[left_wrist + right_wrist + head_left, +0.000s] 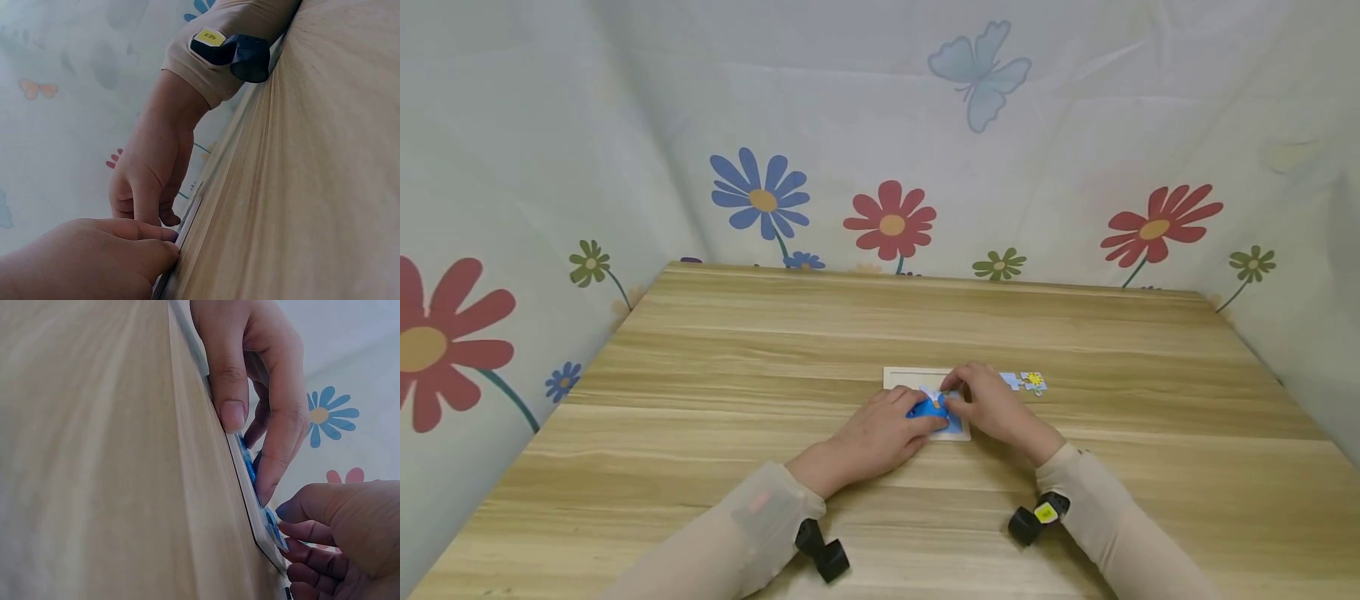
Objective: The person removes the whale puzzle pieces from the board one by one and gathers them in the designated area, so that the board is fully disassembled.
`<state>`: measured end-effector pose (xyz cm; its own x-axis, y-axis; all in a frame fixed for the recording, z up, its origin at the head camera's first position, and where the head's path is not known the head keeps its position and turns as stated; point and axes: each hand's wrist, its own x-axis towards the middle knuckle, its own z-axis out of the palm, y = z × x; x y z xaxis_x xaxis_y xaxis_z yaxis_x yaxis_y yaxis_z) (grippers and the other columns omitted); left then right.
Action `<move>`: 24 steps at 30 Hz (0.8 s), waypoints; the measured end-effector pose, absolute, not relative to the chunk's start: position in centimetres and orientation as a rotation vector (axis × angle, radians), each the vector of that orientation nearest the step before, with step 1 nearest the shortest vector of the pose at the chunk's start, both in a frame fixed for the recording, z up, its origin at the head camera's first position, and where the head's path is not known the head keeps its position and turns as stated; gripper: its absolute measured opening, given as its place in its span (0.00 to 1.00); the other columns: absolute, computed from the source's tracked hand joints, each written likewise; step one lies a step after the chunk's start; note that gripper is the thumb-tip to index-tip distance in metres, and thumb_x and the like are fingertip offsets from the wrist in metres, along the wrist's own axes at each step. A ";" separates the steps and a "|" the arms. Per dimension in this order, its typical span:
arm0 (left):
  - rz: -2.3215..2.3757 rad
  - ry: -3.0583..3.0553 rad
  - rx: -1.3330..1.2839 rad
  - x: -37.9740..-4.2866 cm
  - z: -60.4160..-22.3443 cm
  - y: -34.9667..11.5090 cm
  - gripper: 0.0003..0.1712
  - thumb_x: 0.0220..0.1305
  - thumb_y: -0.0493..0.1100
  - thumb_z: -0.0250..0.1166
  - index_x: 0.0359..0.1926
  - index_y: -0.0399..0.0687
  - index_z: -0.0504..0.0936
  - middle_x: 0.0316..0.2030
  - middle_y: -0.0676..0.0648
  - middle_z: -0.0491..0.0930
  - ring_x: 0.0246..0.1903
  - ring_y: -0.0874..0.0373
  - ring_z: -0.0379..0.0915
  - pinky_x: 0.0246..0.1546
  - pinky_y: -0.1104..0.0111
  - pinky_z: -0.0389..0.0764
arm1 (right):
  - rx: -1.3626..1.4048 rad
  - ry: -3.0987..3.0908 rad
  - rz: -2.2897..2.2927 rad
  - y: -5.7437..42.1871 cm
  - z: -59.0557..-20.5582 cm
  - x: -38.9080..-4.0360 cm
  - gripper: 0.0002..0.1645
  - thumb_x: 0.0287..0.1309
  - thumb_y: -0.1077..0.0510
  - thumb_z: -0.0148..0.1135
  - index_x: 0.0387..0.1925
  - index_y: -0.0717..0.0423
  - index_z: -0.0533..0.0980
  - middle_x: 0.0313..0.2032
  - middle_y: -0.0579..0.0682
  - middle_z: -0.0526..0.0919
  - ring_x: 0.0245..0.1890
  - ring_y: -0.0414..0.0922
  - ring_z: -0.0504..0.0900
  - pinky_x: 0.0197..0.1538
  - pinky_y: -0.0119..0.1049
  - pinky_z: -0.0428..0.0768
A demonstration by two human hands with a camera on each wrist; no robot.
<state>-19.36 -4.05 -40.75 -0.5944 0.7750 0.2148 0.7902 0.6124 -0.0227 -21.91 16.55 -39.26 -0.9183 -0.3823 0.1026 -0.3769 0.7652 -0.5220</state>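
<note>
A shallow white puzzle tray [925, 372] lies on the table, with blue picture pieces [953, 423] inside its near right part. My left hand [880, 429] rests over the tray from the left. Its fairly straight thumb and fingers press on the pieces, as the right wrist view also shows. From the right, my right hand [992, 404] pinches a small puzzle piece [275, 528] between thumb and fingers at the tray's edge. That piece stands slightly tilted, and the fingers hide most of it. Both hands nearly touch.
Joined puzzle pieces [1033, 382] with a yellow flower lie on the table just beyond my right hand. The wooden table [775, 333] ends at a flower-printed curtain [835, 108]. A small black device hangs at each sleeve.
</note>
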 end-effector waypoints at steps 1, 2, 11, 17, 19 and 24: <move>-0.107 -2.629 -1.294 -19.4 -40.7 -4.1 0.19 0.71 0.50 0.55 0.60 0.66 0.76 0.58 0.47 0.74 0.60 0.53 0.68 0.63 0.59 0.70 | -0.634 2.943 -0.881 16.5 -39.3 -22.0 0.08 0.58 0.60 0.63 0.39 0.57 0.80 0.35 0.51 0.78 0.37 0.45 0.71 0.41 0.35 0.70; -0.102 -2.622 -1.293 -19.4 -40.7 -4.1 0.19 0.71 0.50 0.55 0.60 0.66 0.76 0.58 0.47 0.74 0.60 0.53 0.68 0.63 0.59 0.70 | -0.638 2.940 -0.898 16.5 -39.3 -22.0 0.08 0.58 0.60 0.62 0.39 0.58 0.80 0.35 0.51 0.78 0.36 0.45 0.71 0.41 0.35 0.70; -0.074 -2.620 -1.287 -19.3 -40.5 -4.3 0.19 0.71 0.50 0.55 0.61 0.67 0.76 0.58 0.46 0.74 0.60 0.53 0.68 0.63 0.59 0.70 | -0.649 2.940 -1.021 16.4 -39.3 -22.1 0.06 0.59 0.62 0.62 0.38 0.59 0.81 0.35 0.52 0.80 0.36 0.44 0.76 0.42 0.36 0.76; -0.076 -2.614 -1.281 -19.3 -40.5 -4.2 0.19 0.70 0.50 0.55 0.60 0.67 0.76 0.58 0.46 0.74 0.60 0.52 0.69 0.61 0.58 0.72 | -0.617 2.916 -1.104 16.6 -39.1 -22.2 0.03 0.60 0.64 0.62 0.35 0.58 0.80 0.33 0.51 0.81 0.35 0.43 0.77 0.41 0.34 0.77; -0.074 -2.615 -1.279 -19.2 -40.6 -4.1 0.19 0.70 0.51 0.55 0.60 0.67 0.76 0.58 0.47 0.75 0.60 0.53 0.69 0.61 0.58 0.72 | -0.604 2.895 -1.115 16.7 -39.0 -22.3 0.02 0.60 0.63 0.62 0.34 0.57 0.80 0.33 0.50 0.80 0.34 0.42 0.75 0.40 0.33 0.75; -0.062 -2.615 -1.282 -19.1 -40.6 -4.1 0.19 0.70 0.51 0.55 0.60 0.67 0.76 0.58 0.47 0.75 0.59 0.53 0.69 0.61 0.59 0.72 | -0.616 2.870 -1.095 16.9 -38.8 -22.2 0.02 0.61 0.63 0.61 0.33 0.57 0.79 0.32 0.50 0.80 0.34 0.41 0.75 0.40 0.33 0.74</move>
<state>-19.07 -4.08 -40.61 -0.5917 0.7749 0.2221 0.7846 0.6169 -0.0621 -22.21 16.92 -38.79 -0.9227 -0.3632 0.1293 -0.3569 0.6782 -0.6423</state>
